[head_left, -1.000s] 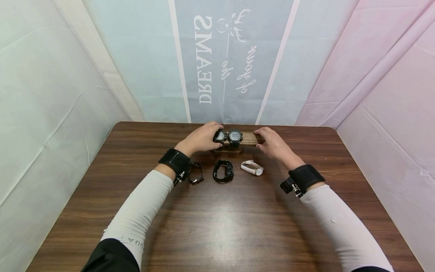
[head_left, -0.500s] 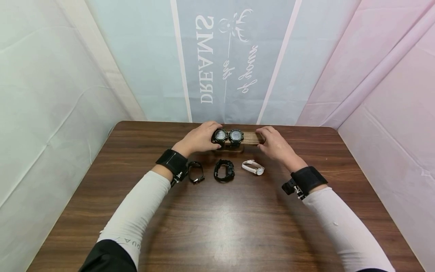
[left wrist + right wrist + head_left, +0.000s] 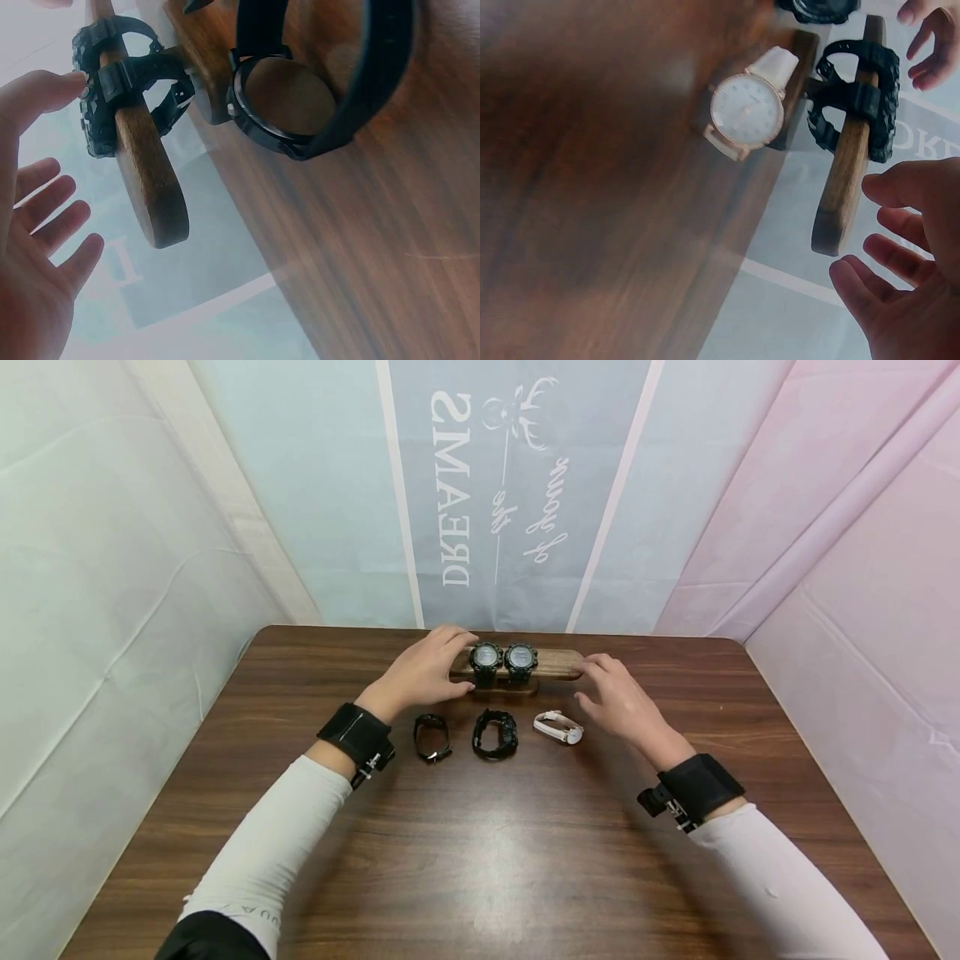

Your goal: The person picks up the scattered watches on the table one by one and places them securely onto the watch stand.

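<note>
Two black sports watches are strapped side by side on a wooden watch stand, round the left half of its bar. My left hand is at the bar's left end, its fingers loosely spread; in the left wrist view the thumb tip overlaps a watch case. Beside the bar's right end is my right hand, fingers apart and holding nothing. In the right wrist view, bare wood shows between the watches and the bar's end.
A row of three watches lies nearer on the brown table: a thin black one, a chunky black one and a white-strapped one. Behind the table's far edge hangs a printed cloth; pale cloth walls stand at both sides.
Both hands have drawn away from the stand's bar, the left to the left and the right rightward and nearer. More of both bar ends shows now. The watches stay in place.
</note>
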Demonstrator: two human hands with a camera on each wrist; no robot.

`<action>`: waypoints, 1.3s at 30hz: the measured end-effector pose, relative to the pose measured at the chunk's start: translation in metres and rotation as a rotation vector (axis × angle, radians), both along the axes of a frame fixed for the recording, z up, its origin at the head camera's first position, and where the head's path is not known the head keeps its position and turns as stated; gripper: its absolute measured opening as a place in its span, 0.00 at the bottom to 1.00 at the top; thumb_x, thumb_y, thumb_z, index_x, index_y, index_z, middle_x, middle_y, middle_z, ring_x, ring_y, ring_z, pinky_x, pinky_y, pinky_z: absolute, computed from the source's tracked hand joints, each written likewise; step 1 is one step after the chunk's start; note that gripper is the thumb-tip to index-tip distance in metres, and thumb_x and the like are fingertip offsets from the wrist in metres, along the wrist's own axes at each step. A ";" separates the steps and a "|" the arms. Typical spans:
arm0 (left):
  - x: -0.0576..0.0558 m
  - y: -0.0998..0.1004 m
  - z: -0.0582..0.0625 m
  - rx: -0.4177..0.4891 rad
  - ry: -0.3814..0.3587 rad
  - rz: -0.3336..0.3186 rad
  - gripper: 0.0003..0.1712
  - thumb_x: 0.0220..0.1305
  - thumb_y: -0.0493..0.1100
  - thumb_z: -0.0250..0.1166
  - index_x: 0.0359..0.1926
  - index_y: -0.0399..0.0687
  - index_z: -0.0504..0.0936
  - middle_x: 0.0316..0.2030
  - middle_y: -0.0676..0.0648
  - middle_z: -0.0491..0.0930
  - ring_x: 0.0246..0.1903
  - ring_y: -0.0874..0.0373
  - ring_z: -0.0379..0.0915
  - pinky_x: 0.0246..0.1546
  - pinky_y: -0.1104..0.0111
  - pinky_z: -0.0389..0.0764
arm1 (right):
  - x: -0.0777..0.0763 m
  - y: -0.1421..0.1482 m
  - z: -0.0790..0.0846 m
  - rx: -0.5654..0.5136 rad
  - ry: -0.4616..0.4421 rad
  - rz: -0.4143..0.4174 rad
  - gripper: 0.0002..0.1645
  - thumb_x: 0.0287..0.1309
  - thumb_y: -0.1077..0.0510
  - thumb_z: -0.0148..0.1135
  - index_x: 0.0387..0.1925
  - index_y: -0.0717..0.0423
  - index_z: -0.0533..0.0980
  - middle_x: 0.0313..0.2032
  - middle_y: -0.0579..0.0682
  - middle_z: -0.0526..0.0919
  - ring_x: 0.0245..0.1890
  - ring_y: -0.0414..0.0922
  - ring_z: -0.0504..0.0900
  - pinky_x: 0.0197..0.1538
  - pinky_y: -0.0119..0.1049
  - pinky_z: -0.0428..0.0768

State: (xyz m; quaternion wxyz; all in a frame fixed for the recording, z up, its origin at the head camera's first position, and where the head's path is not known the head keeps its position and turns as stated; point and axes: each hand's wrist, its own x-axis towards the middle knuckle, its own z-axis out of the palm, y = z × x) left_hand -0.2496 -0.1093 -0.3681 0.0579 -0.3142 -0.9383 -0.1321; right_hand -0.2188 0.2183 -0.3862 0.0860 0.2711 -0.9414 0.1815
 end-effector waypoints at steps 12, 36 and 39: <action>0.029 -0.014 -0.007 0.020 0.103 -0.062 0.41 0.54 0.56 0.66 0.66 0.46 0.64 0.61 0.48 0.65 0.62 0.53 0.58 0.60 0.60 0.66 | 0.021 0.000 -0.019 0.027 -0.018 0.047 0.25 0.53 0.61 0.65 0.54 0.61 0.72 0.50 0.57 0.72 0.51 0.54 0.71 0.50 0.49 0.74; 0.078 -0.008 -0.023 0.015 0.116 -0.124 0.40 0.54 0.57 0.66 0.65 0.48 0.66 0.60 0.47 0.66 0.60 0.54 0.61 0.59 0.60 0.68 | 0.040 -0.007 -0.043 0.127 -0.028 0.107 0.19 0.52 0.61 0.67 0.48 0.56 0.78 0.45 0.52 0.78 0.47 0.50 0.75 0.48 0.44 0.76; 0.081 -0.006 -0.027 0.019 0.123 -0.130 0.40 0.53 0.57 0.66 0.64 0.49 0.66 0.59 0.49 0.66 0.60 0.56 0.61 0.59 0.61 0.68 | 0.041 -0.008 -0.044 0.132 -0.019 0.090 0.19 0.51 0.60 0.68 0.47 0.56 0.78 0.43 0.52 0.78 0.44 0.50 0.75 0.46 0.44 0.76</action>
